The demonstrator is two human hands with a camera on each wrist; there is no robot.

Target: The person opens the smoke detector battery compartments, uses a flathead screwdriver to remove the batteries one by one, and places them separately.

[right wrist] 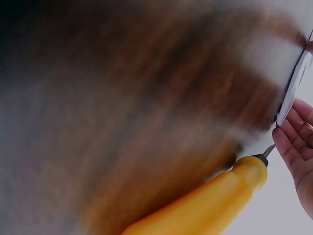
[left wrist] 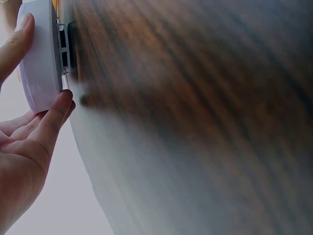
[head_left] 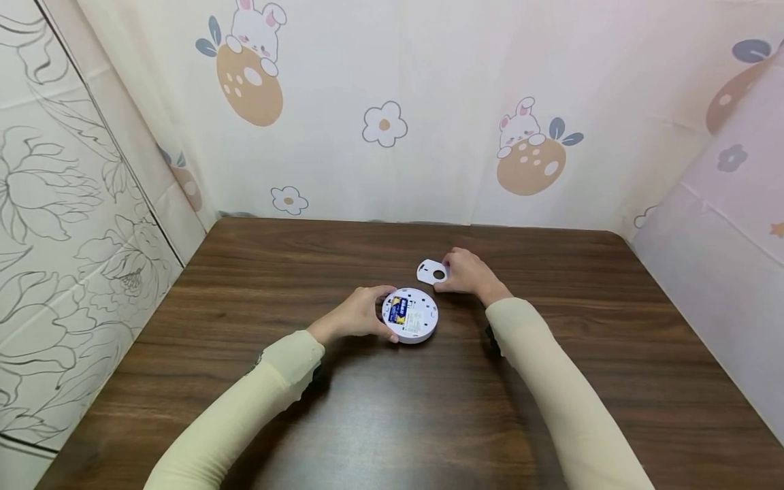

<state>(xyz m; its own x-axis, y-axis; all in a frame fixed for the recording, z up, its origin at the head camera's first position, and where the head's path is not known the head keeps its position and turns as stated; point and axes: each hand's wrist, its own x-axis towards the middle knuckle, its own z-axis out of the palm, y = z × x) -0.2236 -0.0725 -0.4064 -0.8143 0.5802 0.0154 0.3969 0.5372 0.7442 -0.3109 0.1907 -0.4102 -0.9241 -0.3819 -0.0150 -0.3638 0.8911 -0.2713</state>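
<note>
A round white smoke detector [head_left: 424,325] has its back facing up, with a blue and yellow battery [head_left: 399,309] showing in it. My left hand [head_left: 357,314] grips its left rim between thumb and fingers; in the left wrist view its white side wall [left wrist: 41,63] lies between them. Just beyond, to the right, my right hand [head_left: 470,274] pinches the near end of a flat white mounting plate [head_left: 427,269] with a round hole. The right wrist view catches this plate [right wrist: 295,88] edge-on, and its far end is cut off.
A screwdriver with a yellow handle [right wrist: 210,200] lies on the table close to my right hand; in the head view I cannot see it. The dark wooden table [head_left: 257,272] meets a patterned curtain [head_left: 441,136] at the back.
</note>
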